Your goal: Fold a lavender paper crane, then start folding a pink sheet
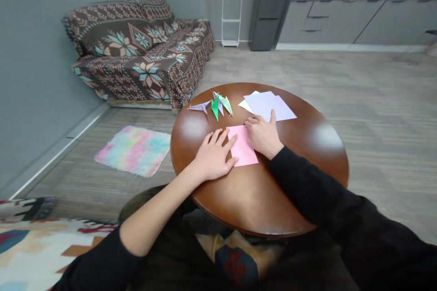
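While L grip (214, 157) lies spread on pink paper (243, 148) (R grip (263, 137) unclear), origami (215, 107), lilac sheets (268, 103) behind.

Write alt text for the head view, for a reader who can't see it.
The left hand and right hand touch pink paper on a brown table. Beyond them lie folded paper shapes and lilac sheets, with a patterned sofa in the background.

The tabletop (246, 198) has a glossy wood finish. The pink sheet (245, 151) is matt paper. The sofa cover (146, 72) is matt cloth; the rug (133, 150) has shaggy pile.
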Tool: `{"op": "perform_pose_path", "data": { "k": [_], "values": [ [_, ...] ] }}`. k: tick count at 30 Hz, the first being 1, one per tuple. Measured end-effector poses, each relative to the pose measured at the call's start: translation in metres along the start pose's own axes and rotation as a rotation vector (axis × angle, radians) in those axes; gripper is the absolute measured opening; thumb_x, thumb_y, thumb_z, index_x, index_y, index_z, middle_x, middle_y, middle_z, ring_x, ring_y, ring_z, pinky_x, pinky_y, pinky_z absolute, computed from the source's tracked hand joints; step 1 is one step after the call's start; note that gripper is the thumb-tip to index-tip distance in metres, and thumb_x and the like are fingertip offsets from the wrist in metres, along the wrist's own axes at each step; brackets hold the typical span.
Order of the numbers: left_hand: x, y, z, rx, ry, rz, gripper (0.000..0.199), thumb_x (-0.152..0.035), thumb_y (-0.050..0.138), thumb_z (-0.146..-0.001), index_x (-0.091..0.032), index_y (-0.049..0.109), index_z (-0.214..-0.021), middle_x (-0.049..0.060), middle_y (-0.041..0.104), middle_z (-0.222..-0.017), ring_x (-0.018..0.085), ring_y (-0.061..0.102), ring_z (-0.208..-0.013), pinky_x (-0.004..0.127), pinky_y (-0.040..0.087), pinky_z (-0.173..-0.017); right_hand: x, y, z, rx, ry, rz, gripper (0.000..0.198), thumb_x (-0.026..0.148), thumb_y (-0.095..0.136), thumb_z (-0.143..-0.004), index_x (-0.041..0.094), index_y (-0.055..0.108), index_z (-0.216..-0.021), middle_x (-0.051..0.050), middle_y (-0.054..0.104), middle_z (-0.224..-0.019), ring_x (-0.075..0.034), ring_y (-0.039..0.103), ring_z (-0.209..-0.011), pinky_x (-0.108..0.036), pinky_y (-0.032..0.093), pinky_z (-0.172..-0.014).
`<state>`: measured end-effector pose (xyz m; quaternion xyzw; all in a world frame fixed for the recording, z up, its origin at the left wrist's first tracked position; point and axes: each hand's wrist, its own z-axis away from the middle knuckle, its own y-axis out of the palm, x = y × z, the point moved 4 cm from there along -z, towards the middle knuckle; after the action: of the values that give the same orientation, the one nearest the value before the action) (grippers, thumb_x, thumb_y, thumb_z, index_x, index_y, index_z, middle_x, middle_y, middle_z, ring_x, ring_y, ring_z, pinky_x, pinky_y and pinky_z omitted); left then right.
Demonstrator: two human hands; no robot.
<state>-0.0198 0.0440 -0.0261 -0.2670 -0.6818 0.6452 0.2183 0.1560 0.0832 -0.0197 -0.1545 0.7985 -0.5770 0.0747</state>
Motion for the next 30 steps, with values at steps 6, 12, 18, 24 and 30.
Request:
{"op": "perform_pose_path", "data": {
  "k": [6,12,18,24,30],
  "values": [
    [0.0,-0.001,0.0,-0.005,0.005,0.002,0.071,-0.056,0.045,-0.1,-0.022,0.037,-0.162,0.017,0.033,-0.171,0.039,0.031,-0.156,0.054,0.024,-0.124,-0.002,-0.001,0.008,-0.024,-0.044,-0.075,0.033,0.017,0.044,-0.1,0.018,0.075,-0.109,-0.015,0.074,-0.127,-0.036,0.058,-0.125,-0.083,0.001,-0.115],
    [0.0,0.0,0.0,-0.017,0.008,-0.004,0.072,-0.057,0.045,-0.1,-0.021,0.037,-0.162,0.017,0.034,-0.17,0.039,0.032,-0.155,0.054,0.025,-0.124,0.0,-0.007,0.018,-0.035,-0.059,-0.075,0.034,0.022,0.042,-0.105,0.018,0.077,-0.104,-0.014,0.072,-0.133,-0.034,0.059,-0.124,-0.081,0.005,-0.116],
    [0.0,-0.001,0.0,-0.02,0.005,0.006,0.07,-0.055,0.046,-0.1,-0.023,0.038,-0.161,0.016,0.035,-0.17,0.037,0.032,-0.155,0.054,0.025,-0.124,0.006,-0.017,0.053,-0.039,-0.126,-0.081,0.03,0.024,0.046,-0.106,0.021,0.076,-0.107,-0.01,0.076,-0.128,-0.033,0.06,-0.127,-0.077,0.005,-0.12],
    [-0.001,-0.001,-0.001,-0.011,0.004,0.001,0.07,-0.055,0.047,-0.1,-0.022,0.039,-0.161,0.017,0.034,-0.17,0.038,0.033,-0.154,0.054,0.026,-0.124,0.016,-0.033,0.092,-0.068,-0.169,-0.103,0.027,0.023,0.049,-0.106,0.021,0.076,-0.108,-0.008,0.078,-0.124,-0.029,0.066,-0.12,-0.072,0.003,-0.123],
    [0.001,0.0,0.0,-0.028,0.015,-0.008,0.071,-0.057,0.045,-0.101,-0.021,0.038,-0.161,0.017,0.035,-0.17,0.038,0.033,-0.154,0.054,0.025,-0.124,0.03,-0.058,0.122,-0.027,-0.164,-0.139,0.027,0.026,0.053,-0.104,0.02,0.077,-0.093,-0.009,0.08,-0.104,-0.029,0.069,-0.105,-0.06,0.036,-0.112]
  ]
}}
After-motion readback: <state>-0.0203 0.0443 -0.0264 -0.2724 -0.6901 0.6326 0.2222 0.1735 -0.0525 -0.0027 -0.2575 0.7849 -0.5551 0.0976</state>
